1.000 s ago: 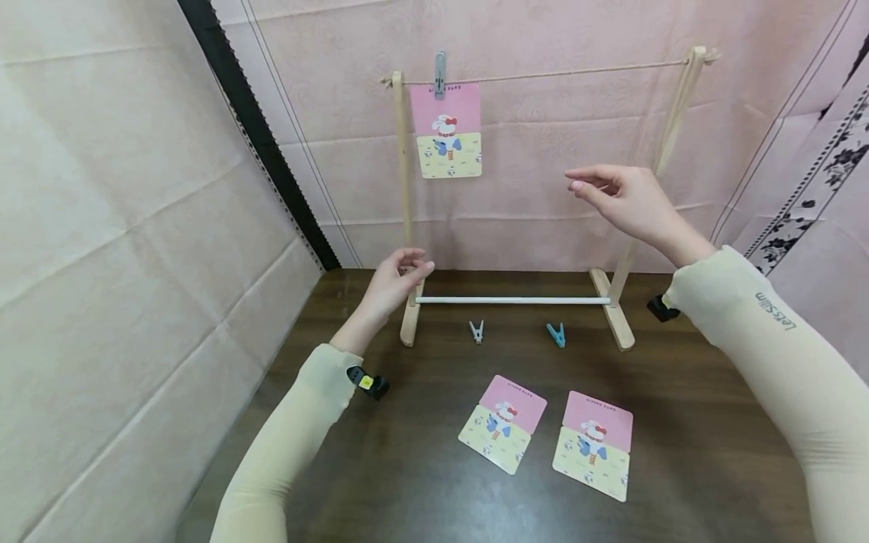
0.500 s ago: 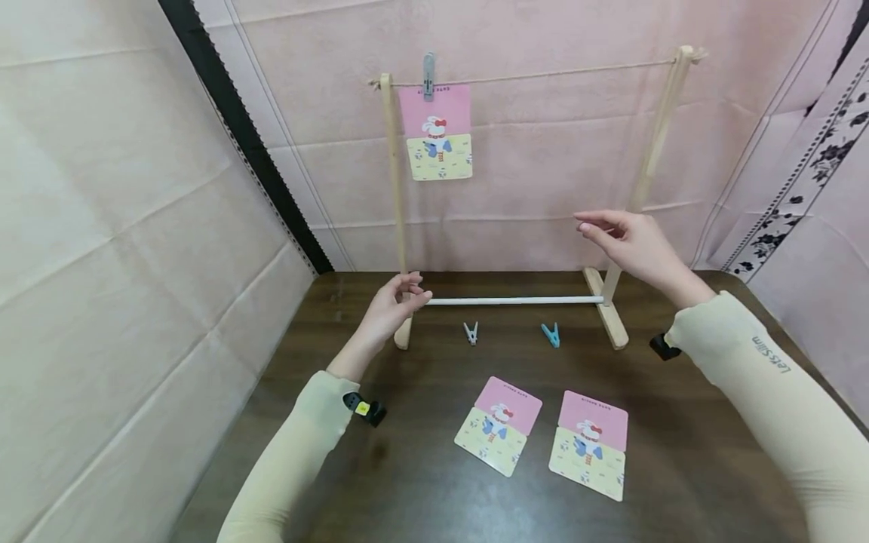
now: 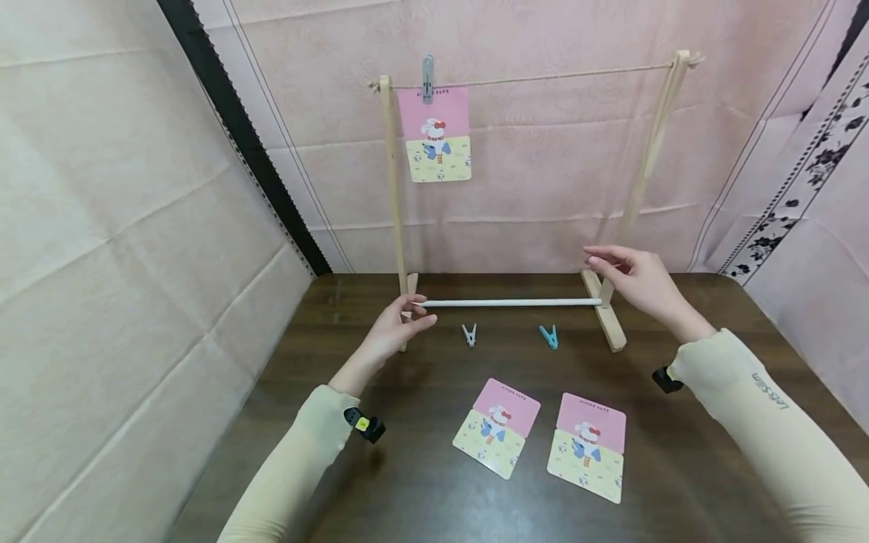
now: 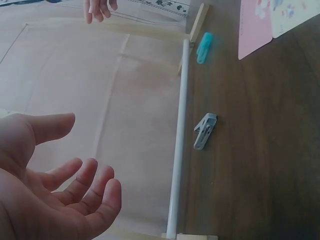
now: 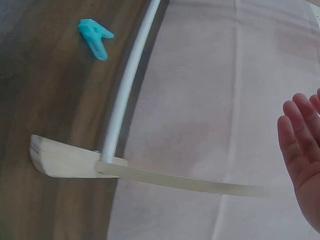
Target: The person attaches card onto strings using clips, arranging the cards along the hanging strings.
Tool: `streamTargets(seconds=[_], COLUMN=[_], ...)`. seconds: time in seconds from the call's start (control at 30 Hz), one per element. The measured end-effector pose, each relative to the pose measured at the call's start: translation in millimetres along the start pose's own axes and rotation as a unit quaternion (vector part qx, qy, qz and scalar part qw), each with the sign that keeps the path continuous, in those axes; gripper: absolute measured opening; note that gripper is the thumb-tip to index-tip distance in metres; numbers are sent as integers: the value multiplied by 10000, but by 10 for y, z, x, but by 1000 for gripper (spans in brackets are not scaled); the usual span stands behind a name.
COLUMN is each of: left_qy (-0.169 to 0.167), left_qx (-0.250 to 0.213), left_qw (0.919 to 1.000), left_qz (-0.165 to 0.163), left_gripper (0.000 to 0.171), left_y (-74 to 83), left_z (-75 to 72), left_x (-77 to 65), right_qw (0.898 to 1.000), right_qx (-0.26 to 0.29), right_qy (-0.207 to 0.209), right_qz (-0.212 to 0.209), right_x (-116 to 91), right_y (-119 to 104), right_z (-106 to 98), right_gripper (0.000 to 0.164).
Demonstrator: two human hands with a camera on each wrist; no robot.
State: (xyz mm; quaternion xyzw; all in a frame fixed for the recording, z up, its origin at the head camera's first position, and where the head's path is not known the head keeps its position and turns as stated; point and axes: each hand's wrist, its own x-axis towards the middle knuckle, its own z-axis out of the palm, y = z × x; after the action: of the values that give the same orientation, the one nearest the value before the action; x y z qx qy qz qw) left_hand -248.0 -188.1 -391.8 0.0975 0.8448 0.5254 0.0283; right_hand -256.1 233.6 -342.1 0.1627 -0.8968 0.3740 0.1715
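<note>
My left hand, fingers loosely bent and holding nothing, hovers by the left foot of the wooden stand. Loose and relaxed, my right hand is in front of the stand's right post, also with nothing in it. A pink and yellow card hangs from the string near its left end, held by a grey clothespin. Two matching cards, one on the left and one on the right, lie on the table. Behind them lie a pale grey clothespin and a blue clothespin.
A white rod joins the stand's two feet low over the dark wooden table. Pale pink cloth hangs behind the stand, and more cloth rises along the left side.
Both hands have come down, the right one farther, from mid-height of the stand to near its right foot. The view has shifted slightly. Cards and clothespins stay where they were.
</note>
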Motion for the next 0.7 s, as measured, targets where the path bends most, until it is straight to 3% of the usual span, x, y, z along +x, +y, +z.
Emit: streamTargets(seconds=[0.27, 0.7], left_qy=[-114, -388], left_qx=[-25, 132], left_qw=[9999, 9989], left_qz=[-14, -210], left_gripper=[47, 54], left_y=[-115, -284], left_z=[100, 119], left_x=[-36, -103], right_qw=[9999, 9993], right_qx=[92, -248], right_qy=[-52, -200], right_qz=[93, 206], right_x=[-59, -156], right_y=[145, 302], right_z=[56, 139], right_gripper=[34, 34])
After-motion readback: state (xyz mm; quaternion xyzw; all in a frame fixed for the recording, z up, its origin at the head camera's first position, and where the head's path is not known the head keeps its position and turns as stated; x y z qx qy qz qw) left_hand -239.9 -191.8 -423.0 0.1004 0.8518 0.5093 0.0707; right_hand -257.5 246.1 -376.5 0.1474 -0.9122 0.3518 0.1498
